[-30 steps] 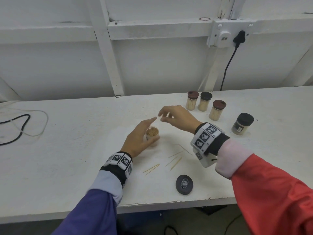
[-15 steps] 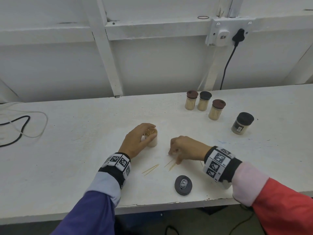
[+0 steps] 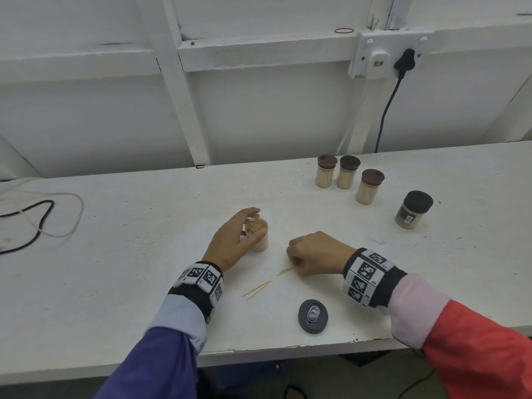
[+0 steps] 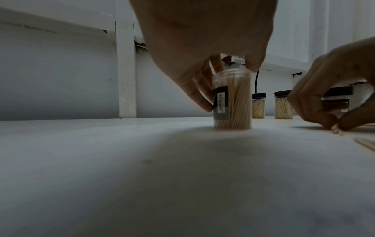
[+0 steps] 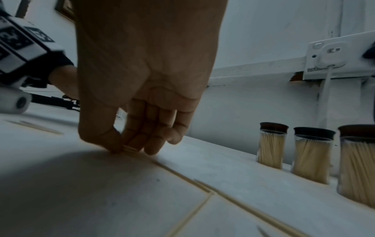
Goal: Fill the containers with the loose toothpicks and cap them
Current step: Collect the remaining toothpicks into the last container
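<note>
- Toothpicks [image 3: 285,271] lie loose on the white tabletop [image 3: 115,254], a few pinched at one end between thumb and fingers [image 5: 129,141] of the right hand [image 3: 316,253]; two more [image 3: 257,290] rest just beside, nearer the front edge.
- Left hand [image 3: 230,243] curls round the open container [image 3: 259,236], upright and already packed close to the brim.
- Risk, as it looks from here: thin, smooth sticks could slip from so light a pinch, or roll off the front edge; forcing them into the crowded mouth could tip the container or spill its contents.
- Round dark cap [image 3: 313,315] lies flat near the front edge, not yet fitted.
- Four capped containers [image 3: 348,175] stand well apart at the back, clear-walled cylinders showing pale wood.
- Tabletop paint looks rough and grainy.
</note>
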